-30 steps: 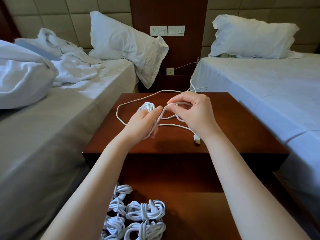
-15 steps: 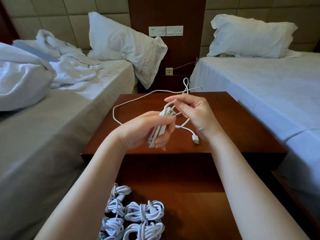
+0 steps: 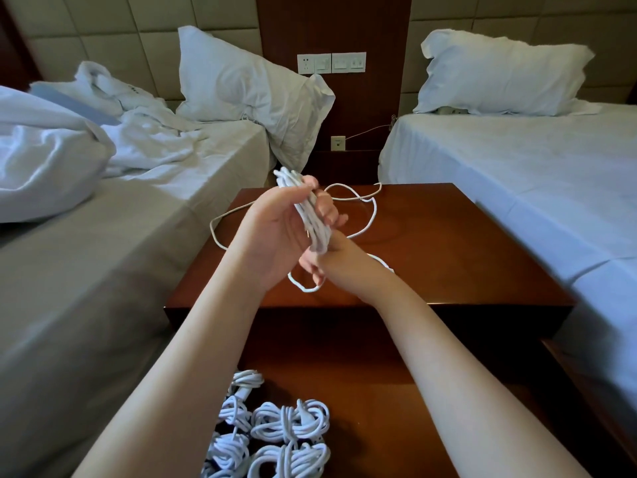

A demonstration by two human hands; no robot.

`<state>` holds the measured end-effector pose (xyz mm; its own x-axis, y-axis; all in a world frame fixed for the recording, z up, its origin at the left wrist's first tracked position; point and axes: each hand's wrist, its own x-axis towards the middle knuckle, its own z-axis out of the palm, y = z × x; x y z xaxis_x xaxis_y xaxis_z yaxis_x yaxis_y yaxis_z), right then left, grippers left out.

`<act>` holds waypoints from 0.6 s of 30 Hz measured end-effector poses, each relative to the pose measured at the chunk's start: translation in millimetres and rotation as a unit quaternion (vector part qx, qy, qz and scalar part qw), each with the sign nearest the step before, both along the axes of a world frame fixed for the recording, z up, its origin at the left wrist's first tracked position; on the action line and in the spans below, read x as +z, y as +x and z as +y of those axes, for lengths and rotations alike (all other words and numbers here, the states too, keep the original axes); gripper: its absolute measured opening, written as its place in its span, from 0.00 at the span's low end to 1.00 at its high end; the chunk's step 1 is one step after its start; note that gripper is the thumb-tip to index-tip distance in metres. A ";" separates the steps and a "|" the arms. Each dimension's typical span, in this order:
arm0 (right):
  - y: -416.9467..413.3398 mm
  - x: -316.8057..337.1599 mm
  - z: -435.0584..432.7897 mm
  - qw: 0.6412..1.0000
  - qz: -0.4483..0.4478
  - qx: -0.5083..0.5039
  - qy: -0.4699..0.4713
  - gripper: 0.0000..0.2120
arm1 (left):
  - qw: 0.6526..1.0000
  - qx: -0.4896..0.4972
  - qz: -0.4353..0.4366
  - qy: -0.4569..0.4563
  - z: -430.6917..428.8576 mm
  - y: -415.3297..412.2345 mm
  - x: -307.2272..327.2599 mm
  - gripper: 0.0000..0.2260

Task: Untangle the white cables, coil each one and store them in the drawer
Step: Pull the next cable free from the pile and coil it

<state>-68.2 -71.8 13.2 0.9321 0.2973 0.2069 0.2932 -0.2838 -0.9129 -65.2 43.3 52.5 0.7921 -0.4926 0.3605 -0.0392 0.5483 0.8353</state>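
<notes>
One white cable (image 3: 312, 215) is the thing I am working on. It is thin, smooth and round like a noodle. Most of it is folded back and forth into a long, fat bundle. My left hand (image 3: 275, 232) grips this bundle, with my thumb on one side and my fingers curled round the other. The bundle sticks out above and below my hand and tilts a little. I hold it up in the air over the nightstand (image 3: 448, 257).

My right hand (image 3: 336, 262) is just under the bundle, touching its bottom end. Its fingers curl down, but my left hand and the bundle hide them, so I cannot tell if they hold the cable. The rest of the cable lies in loose, thin loops on the nightstand, around both hands.

The nightstand is dark red-brown wood, flat, square and shiny. Below it, close to me, the drawer (image 3: 396, 419) is open. It is the same shiny wood. Many coiled cables (image 3: 289, 422) lie at its left side, each one a small white knot of rings, all touching.

Two beds stand on either side. The left bed (image 3: 103, 270) has a crumpled white blanket (image 3: 44, 160) and a soft pillow (image 3: 241, 88). The right bed (image 3: 517, 188) has a smooth sheet and a puffy pillow (image 3: 499, 74). White wall sockets (image 3: 331, 62) sit on the wood panel between them.
</notes>
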 end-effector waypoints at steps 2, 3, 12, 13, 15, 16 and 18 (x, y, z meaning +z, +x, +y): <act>-1.9 0.7 5.1 0.998 0.001 0.018 -0.066 0.12 | 0.998 0.055 -0.006 -0.017 0.5 5.0 -2.8 0.03; -2.6 0.7 6.5 0.996 0.003 0.021 -0.086 0.13 | 0.997 0.075 -0.009 -0.022 1.4 7.8 -4.3 0.03; -0.3 8.1 2.0 0.984 -0.057 -0.017 -0.166 0.13 | 0.953 0.301 -0.010 0.011 -6.8 12.1 -8.9 0.09; 0.1 9.3 1.7 0.980 -0.076 -0.030 -0.180 0.13 | 0.947 0.318 -0.023 0.026 -9.4 10.3 -9.0 0.11; -0.6 12.6 -0.9 0.969 -0.102 -0.052 -0.221 0.14 | 0.937 0.341 -0.053 0.050 -10.4 7.3 -7.9 0.18; -0.8 14.3 -4.0 0.966 -0.097 -0.063 -0.231 0.15 | 0.933 0.351 -0.063 0.055 -7.9 7.8 -6.6 0.20; -1.4 15.9 -11.9 0.974 -0.055 -0.071 -0.208 0.14 | 0.925 0.375 -0.049 0.035 0.6 13.5 -4.2 0.21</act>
<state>-69.6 -83.7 29.1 0.9491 0.2458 0.1968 0.3130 -0.6673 -0.6758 -51.7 43.9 48.3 0.8861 0.1567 0.4362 -0.4634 0.2812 0.8404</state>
